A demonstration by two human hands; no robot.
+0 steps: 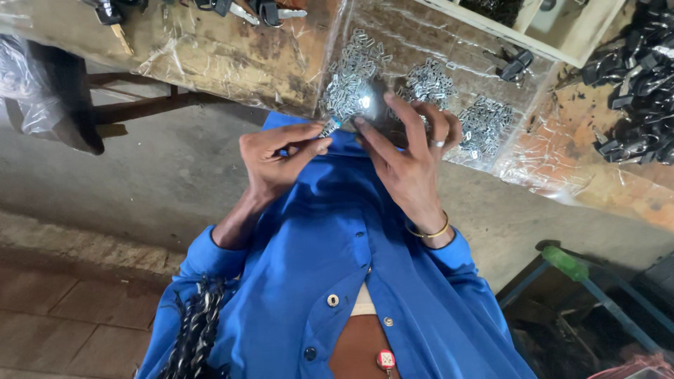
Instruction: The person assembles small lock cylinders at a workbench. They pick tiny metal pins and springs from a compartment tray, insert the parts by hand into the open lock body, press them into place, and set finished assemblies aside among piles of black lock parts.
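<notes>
The left hand (pixel 281 158) is hiding most of a small metal piece (pixel 330 126). The black parts (pixel 635 84) are running off the right edge, too blurred to identify.

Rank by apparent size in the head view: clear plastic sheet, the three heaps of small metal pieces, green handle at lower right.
1. clear plastic sheet, the largest.
2. left heap.
3. middle heap and right heap look alike; not ranked.
4. green handle, smallest, though nearer the camera, so unsure.
</notes>
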